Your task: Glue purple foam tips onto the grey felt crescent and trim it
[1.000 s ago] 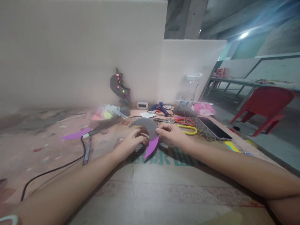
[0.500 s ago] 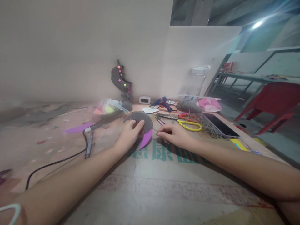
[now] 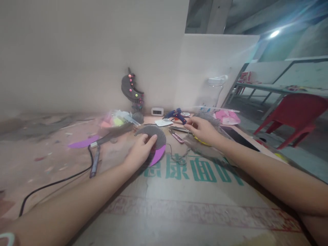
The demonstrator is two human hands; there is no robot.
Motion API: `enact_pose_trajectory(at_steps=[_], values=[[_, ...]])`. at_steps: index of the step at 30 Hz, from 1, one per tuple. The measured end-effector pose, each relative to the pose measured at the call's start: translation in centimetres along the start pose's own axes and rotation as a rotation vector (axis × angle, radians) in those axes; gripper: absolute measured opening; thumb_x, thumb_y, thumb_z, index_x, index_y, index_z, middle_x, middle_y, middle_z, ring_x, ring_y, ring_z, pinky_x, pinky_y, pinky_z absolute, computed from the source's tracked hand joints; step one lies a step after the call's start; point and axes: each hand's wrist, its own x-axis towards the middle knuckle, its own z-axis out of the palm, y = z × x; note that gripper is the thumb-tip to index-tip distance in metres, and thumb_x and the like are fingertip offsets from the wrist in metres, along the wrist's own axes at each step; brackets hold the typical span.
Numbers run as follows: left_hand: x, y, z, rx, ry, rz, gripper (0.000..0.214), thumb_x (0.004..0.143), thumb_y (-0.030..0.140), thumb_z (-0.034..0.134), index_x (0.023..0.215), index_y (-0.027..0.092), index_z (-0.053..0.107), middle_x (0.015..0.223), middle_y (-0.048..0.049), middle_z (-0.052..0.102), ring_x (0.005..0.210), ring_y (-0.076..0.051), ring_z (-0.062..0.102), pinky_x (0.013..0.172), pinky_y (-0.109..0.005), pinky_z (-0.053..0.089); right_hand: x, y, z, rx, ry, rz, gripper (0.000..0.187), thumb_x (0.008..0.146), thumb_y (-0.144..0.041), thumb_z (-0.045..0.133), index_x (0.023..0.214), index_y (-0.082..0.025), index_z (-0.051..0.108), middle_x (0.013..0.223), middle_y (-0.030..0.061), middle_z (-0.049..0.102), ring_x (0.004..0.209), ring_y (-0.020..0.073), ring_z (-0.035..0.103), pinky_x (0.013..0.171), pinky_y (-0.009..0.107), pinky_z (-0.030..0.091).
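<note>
My left hand (image 3: 140,152) presses down on a crescent-shaped piece (image 3: 158,134) wrapped in grey yarn, its bare purple tip (image 3: 158,153) lying on the cardboard sheet (image 3: 194,205). A loose grey yarn strand (image 3: 179,158) trails from it to the right. My right hand (image 3: 203,130) is further back, over the scissors, whose yellow handle (image 3: 198,139) peeks out below it, and the grey yarn ball behind. Its fingers are curled and motion-blurred. Small snips (image 3: 176,136) lie between the two hands.
A blue glue gun (image 3: 176,114), small clock (image 3: 157,111), finished crescent with pompoms (image 3: 130,90), pompom bag (image 3: 115,121), pink bag (image 3: 227,117), clear bottle (image 3: 214,92) stand at the back. Dark phone (image 3: 239,136) right. Purple foam piece (image 3: 82,141), black cable (image 3: 56,182) left. Red chair (image 3: 294,116) beyond.
My right hand let go of the crescent and moved back and right to the scissors and yarn. My left hand shifted on top of the crescent, now lying flatter.
</note>
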Motion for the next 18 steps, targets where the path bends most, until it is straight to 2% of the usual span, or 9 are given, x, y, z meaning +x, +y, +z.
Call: enact_pose_trajectory(at_steps=[3,6,8,12,15,18], values=[[0.2,-0.5,0.2,-0.018,-0.013,-0.025,0.039,0.086,0.053,0.051,0.066,0.02,0.043,0.061,0.0043,0.046,0.059,-0.013,0.046,0.057,-0.027,0.033,1.1,2.6,0.5,0.061,0.024,0.098,0.029,0.087,-0.035,0.057,0.106,-0.014,0.065,0.103,0.009,0.069,0.084,0.0187,0.063,0.076,0.029,0.047],[0.4,-1.1,0.3,-0.002,-0.017,-0.014,0.04,0.086,0.056,0.05,0.067,0.021,0.043,0.062,0.0041,0.047,0.061,-0.014,0.046,0.058,-0.028,0.033,2.1,4.2,1.2,0.057,-0.047,0.179,0.049,0.085,-0.034,0.06,0.129,-0.013,0.055,0.122,0.0125,0.065,0.098,0.0214,0.065,0.085,0.031,0.049],[0.5,-1.3,0.2,0.004,-0.024,-0.002,0.041,0.086,0.056,0.05,0.067,0.021,0.042,0.063,0.0038,0.048,0.061,-0.014,0.047,0.058,-0.028,0.033,3.2,4.9,1.7,0.01,-0.093,0.201,0.056,0.085,-0.033,0.06,0.137,-0.015,0.05,0.13,0.0125,0.062,0.106,0.0236,0.063,0.088,0.031,0.049],[0.3,-0.9,0.1,0.007,-0.032,0.004,0.04,0.086,0.054,0.05,0.066,0.021,0.042,0.061,0.0039,0.048,0.06,-0.014,0.047,0.059,-0.028,0.033,6.5,5.6,2.9,-0.034,-0.128,0.238,0.055,0.082,-0.029,0.062,0.135,-0.014,0.053,0.126,0.0135,0.064,0.106,0.0263,0.064,0.087,0.031,0.049],[0.2,-0.7,0.0,0.014,-0.031,-0.013,0.04,0.086,0.054,0.05,0.065,0.021,0.042,0.061,0.0042,0.046,0.06,-0.014,0.046,0.059,-0.028,0.032,8.6,5.7,4.1,-0.039,-0.148,0.276,0.048,0.084,-0.034,0.062,0.127,-0.015,0.059,0.115,0.0118,0.07,0.098,0.024,0.067,0.084,0.03,0.05],[0.3,-0.9,0.1,-0.033,-0.061,-0.021,0.04,0.086,0.054,0.051,0.066,0.021,0.042,0.061,0.0044,0.045,0.06,-0.013,0.046,0.058,-0.028,0.033,9.7,5.5,5.5,-0.049,-0.161,0.305,0.045,0.079,-0.041,0.069,0.116,-0.016,0.066,0.107,0.0107,0.072,0.094,0.0234,0.067,0.081,0.029,0.05]])
